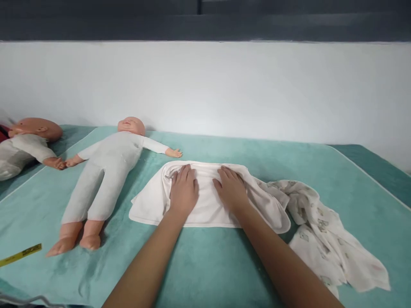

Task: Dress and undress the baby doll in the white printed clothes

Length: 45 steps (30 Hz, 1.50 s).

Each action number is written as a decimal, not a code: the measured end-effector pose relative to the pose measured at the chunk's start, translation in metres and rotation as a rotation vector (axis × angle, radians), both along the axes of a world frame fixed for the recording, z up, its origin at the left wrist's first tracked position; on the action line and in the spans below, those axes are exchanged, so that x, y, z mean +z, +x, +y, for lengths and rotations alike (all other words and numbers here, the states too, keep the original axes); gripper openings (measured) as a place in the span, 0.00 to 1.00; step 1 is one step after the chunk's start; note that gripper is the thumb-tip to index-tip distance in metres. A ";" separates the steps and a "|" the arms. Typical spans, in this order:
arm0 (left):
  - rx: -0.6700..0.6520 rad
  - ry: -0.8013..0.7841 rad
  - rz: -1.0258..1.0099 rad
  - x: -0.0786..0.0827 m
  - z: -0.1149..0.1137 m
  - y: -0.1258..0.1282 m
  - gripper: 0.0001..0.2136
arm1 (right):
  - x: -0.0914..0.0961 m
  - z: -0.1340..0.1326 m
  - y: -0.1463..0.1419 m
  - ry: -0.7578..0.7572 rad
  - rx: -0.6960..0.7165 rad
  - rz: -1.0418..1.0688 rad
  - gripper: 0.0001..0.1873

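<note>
Directly under both flat, open hands — left hand (183,190), right hand (231,189) — white cloth (205,209).

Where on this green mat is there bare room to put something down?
Bare mat lies right, between patterned cloth and wall, and in front of the folded cloth under the left hand and right hand. Left is crowded: doll, second doll, yellow tape.
</note>
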<state>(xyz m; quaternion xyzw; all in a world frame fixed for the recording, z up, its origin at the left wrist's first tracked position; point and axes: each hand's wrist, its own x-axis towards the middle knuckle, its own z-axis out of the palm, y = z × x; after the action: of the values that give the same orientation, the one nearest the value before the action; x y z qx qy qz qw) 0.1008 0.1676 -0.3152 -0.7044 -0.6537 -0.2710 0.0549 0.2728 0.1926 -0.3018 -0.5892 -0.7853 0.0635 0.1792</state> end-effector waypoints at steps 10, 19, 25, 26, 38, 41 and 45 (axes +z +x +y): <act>0.109 0.110 0.034 0.014 -0.014 0.002 0.22 | 0.003 -0.011 0.000 0.077 -0.181 -0.003 0.41; 0.083 -0.045 0.007 0.011 -0.008 -0.004 0.11 | 0.001 -0.009 -0.001 0.064 -0.147 -0.076 0.36; 0.096 -0.008 0.027 0.009 -0.006 -0.003 0.20 | 0.005 -0.006 0.001 0.092 -0.103 -0.052 0.28; 0.096 -0.019 0.023 0.008 -0.006 -0.003 0.20 | 0.006 -0.003 0.000 0.062 -0.114 -0.032 0.28; 0.131 -0.136 0.066 0.016 -0.004 -0.004 0.23 | -0.002 0.016 -0.010 0.070 -0.171 0.029 0.37; 0.142 -0.170 0.111 0.022 -0.001 -0.005 0.28 | -0.004 0.017 -0.007 0.095 -0.145 0.047 0.40; 0.138 -0.179 0.140 0.025 0.006 -0.008 0.25 | -0.005 0.018 -0.007 0.048 -0.156 0.057 0.44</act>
<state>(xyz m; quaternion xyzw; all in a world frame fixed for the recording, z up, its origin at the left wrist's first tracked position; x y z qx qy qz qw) 0.0929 0.1737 -0.2898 -0.6772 -0.7167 -0.1571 0.0558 0.2657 0.2106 -0.3071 -0.6419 -0.7330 0.0474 0.2201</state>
